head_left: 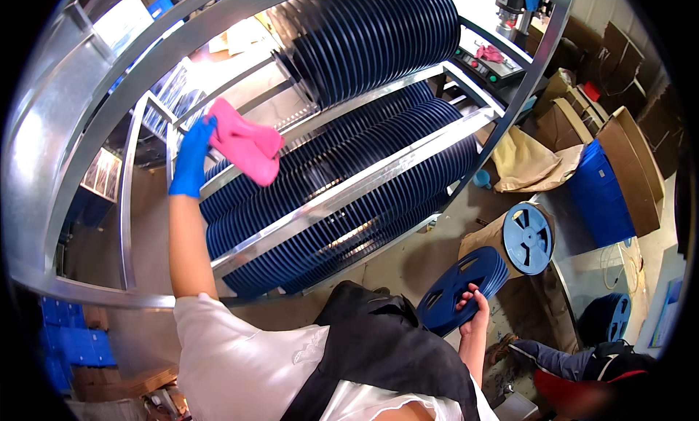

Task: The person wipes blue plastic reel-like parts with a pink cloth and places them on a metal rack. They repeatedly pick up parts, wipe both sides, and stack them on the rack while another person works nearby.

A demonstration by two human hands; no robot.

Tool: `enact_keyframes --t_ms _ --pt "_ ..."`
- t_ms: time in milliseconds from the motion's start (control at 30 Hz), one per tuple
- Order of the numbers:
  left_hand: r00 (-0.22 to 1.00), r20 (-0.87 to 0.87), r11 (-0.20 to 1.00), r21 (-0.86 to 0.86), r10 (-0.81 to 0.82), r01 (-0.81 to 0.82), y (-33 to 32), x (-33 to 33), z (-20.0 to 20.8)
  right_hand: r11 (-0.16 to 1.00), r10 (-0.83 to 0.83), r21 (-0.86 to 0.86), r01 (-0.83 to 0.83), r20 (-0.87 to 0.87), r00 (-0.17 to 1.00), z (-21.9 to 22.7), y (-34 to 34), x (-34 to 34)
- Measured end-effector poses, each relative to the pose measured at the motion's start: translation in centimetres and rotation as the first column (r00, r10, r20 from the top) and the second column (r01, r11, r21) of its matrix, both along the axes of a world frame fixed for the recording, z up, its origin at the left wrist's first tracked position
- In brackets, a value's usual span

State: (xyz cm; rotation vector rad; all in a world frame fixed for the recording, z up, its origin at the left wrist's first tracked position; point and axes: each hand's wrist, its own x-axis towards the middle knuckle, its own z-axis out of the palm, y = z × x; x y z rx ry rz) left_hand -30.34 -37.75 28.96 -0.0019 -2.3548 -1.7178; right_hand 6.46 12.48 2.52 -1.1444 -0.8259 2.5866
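My left hand (191, 160), in a blue glove, is closed on a pink cloth (251, 146) that hangs in folds at the left of a metal rack (349, 191). Low at the right, my bare right hand (475, 310) grips a short stack of dark blue plastic reels (460, 279) with cut-out openings; its fingers curl round the stack near the centre. Long rows of upright dark blue reels (378, 38) fill the rack's upper level, with more rows (349, 221) below.
Beside the reels in my right hand stands a brown-wrapped bundle with a lighter blue reel (528, 239) on its end. Cardboard boxes (632, 170) and a blue bin (601, 191) lie at the right. Another person's leg (553, 363) shows at lower right. A machine (510, 13) stands behind.
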Motion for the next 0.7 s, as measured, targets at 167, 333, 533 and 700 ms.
enact_keyframes --t_ms 167,333,533,700 --pt "0.815 0.4 0.628 -0.522 -0.418 0.578 0.1 6.1 -3.0 0.999 0.041 0.007 -0.04 -0.013 0.999 -0.1 0.4 0.3" --pt "0.999 -0.013 0.66 0.751 0.029 -0.01 2.8 -7.7 -4.7 0.989 0.149 0.008 -0.149 -0.036 0.988 -0.2 0.2 -0.1" --pt "0.95 -0.254 0.427 0.85 -0.181 0.309 5.0 -16.2 -4.7 0.987 0.146 0.047 -0.151 0.092 0.985 1.0 -0.5 1.1" --pt "0.99 -0.053 0.845 0.516 -0.131 0.14 12.5 -13.8 0.8 0.996 0.044 0.079 -0.051 0.09 0.995 1.4 -1.2 0.5"
